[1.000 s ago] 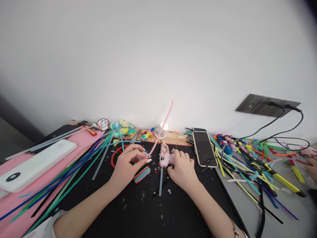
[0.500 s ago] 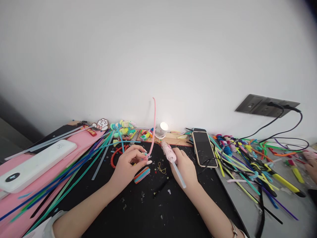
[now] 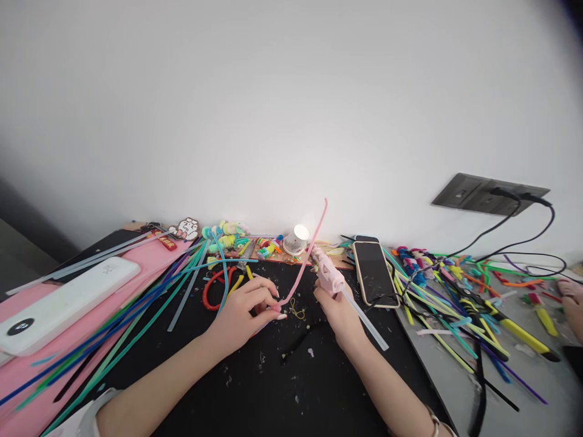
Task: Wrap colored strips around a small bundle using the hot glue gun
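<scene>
Between its thumb and fingers, my left hand (image 3: 255, 308) pinches the lower end of a pink pipe cleaner (image 3: 304, 267), whose long free end curves up and to the right. My right hand (image 3: 339, 312) is wrapped round a pale pink glue gun (image 3: 328, 274); its front end points away, and a clear glue stick (image 3: 367, 320) sticks out of its back. A small coil of thin yellow wire (image 3: 297, 309) lies on the black mat (image 3: 255, 382) between my hands. Red-handled scissors (image 3: 210, 291) are just beyond my left hand.
A lit white cup (image 3: 297, 239) stands by the wall. A phone (image 3: 374, 270) lies right of my right hand. Pipe cleaners (image 3: 150, 306) and a white power bank (image 3: 68, 303) are at left. Yellow-black pliers (image 3: 514, 331) lie at right, near another person's hand (image 3: 572, 306).
My left hand has moved slightly right and down, and the pink pipe cleaner now leans right. The glue gun has turned and shifted right in my right hand. The striped bundle is now hidden.
</scene>
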Demonstrator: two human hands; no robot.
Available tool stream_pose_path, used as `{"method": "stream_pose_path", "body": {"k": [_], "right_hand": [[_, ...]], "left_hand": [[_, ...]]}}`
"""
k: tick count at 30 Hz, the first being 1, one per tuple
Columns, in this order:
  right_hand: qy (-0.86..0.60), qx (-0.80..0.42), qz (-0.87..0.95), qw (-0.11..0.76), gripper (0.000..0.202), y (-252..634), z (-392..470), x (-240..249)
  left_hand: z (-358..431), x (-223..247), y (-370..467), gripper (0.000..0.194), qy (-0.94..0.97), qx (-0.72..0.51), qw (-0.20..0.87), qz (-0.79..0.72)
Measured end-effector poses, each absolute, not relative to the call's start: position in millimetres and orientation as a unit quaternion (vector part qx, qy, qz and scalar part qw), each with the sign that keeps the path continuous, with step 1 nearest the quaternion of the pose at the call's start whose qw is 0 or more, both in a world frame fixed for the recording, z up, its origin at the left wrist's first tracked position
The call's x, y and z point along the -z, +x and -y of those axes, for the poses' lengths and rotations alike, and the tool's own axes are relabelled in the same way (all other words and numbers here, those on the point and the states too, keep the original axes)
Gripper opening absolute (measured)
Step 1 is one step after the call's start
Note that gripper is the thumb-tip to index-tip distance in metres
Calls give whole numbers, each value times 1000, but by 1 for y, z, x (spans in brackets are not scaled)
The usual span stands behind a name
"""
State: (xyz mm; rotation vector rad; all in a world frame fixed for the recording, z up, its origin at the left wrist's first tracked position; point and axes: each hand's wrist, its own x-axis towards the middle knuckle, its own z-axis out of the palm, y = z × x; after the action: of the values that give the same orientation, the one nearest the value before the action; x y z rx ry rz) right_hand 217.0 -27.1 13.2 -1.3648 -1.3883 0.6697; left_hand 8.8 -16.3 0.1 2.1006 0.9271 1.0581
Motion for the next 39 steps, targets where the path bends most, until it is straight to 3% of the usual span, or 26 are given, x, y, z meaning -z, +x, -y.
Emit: {"method": "stream_pose_path", "body": {"k": [5,8,30,39], "right_hand": [[-530,-445,472,547,22,216,29,-10],[-508,-471,463,553,31,213,29,-11],[-536,-507,441,511,27,206,32,-15],[-523,-515,397,551,34,206,32,-17]], "left_hand": [[17,0,8,15,807,-362,309,-350],[18,-1,7,15,816,-347,307,-346],[21,-5,7,4,850,-289,273,-344],[20,-8,10,15,772,-299,391,-402]]}}
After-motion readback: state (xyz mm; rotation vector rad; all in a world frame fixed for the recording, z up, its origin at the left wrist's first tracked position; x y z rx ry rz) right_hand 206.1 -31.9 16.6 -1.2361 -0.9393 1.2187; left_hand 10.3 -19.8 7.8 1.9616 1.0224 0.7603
